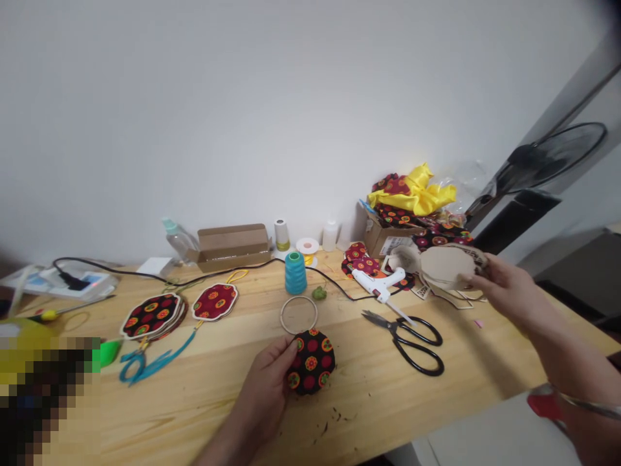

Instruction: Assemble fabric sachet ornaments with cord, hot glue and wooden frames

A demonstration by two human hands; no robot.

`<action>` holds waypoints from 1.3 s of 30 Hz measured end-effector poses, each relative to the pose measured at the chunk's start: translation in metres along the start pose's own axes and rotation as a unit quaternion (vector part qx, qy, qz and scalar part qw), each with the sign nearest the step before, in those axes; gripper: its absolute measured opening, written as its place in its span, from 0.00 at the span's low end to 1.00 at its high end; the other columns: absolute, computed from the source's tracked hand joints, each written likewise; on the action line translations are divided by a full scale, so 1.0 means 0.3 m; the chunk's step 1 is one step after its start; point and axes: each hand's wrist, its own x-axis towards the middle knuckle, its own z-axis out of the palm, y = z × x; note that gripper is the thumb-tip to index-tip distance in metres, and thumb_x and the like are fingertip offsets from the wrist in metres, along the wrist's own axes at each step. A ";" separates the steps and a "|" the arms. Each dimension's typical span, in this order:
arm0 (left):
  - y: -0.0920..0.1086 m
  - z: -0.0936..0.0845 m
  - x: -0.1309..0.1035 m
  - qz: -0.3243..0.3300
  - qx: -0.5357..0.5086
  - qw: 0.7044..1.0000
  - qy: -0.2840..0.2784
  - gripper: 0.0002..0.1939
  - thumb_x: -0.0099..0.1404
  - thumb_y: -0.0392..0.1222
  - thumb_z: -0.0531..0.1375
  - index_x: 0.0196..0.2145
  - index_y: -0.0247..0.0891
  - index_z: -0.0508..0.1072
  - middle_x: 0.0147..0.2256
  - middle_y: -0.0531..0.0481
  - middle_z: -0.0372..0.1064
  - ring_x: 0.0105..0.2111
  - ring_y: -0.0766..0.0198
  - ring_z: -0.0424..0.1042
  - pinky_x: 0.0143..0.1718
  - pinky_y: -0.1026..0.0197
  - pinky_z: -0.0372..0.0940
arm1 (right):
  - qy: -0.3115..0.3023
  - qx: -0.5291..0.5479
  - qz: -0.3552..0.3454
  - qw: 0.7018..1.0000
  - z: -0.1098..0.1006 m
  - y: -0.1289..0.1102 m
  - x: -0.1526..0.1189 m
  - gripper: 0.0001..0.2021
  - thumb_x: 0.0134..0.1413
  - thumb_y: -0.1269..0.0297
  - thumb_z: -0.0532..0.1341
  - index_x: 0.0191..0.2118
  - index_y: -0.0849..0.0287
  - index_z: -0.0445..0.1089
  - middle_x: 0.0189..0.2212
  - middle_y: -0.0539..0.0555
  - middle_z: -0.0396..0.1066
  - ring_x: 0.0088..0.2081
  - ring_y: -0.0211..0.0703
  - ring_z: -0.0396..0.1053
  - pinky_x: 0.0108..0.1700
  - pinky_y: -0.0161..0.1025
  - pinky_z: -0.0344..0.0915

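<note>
My left hand (273,370) grips a round, black patterned fabric piece (311,362) by its left edge, low over the table. Just beyond it a thin pale ring (299,315) lies flat. On the right, my right hand (502,291) has its fingers closed on the edge of a pale cardboard disc (447,266), above several cut card pieces. Black-handled scissors (405,336) lie between the two hands, blades pointing left. Behind them rests a white glue gun (379,283). A blue thread cone (295,274) stands upright behind the ring.
Finished fabric pendants (215,301) and a stack of similar ones (154,316) lie at left. A cardboard box (388,239) heaped with fabric stands at back right. A black cord (247,266) crosses the table to a power strip (58,285). A screwdriver (48,315) lies far left.
</note>
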 end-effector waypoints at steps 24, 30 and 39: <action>0.058 -0.031 0.015 0.139 -0.197 0.953 0.183 0.09 0.62 0.31 0.54 0.34 0.31 0.75 0.35 0.43 0.76 0.33 0.64 0.75 0.34 0.64 0.71 | 0.045 -0.070 -0.461 0.883 0.339 -0.384 -0.196 0.18 0.58 0.78 0.48 0.52 0.65 0.64 0.45 0.63 0.72 0.49 0.49 0.68 0.47 0.49 0.67; 0.134 -0.047 -0.014 0.242 -0.216 0.917 0.234 0.11 0.66 0.32 0.51 0.33 0.36 0.74 0.33 0.50 0.76 0.31 0.68 0.74 0.34 0.66 0.70 | 0.063 -0.063 -0.493 0.866 0.372 -0.495 -0.209 0.15 0.58 0.77 0.49 0.48 0.65 0.67 0.44 0.63 0.73 0.48 0.50 0.69 0.46 0.48 0.67; 0.133 -0.074 -0.014 0.240 -0.189 0.928 0.214 0.11 0.65 0.31 0.51 0.32 0.34 0.74 0.31 0.49 0.75 0.29 0.68 0.74 0.31 0.67 0.70 | 0.080 -0.122 -0.517 0.843 0.367 -0.487 -0.271 0.15 0.57 0.77 0.50 0.47 0.66 0.68 0.46 0.64 0.72 0.51 0.56 0.66 0.45 0.50 0.67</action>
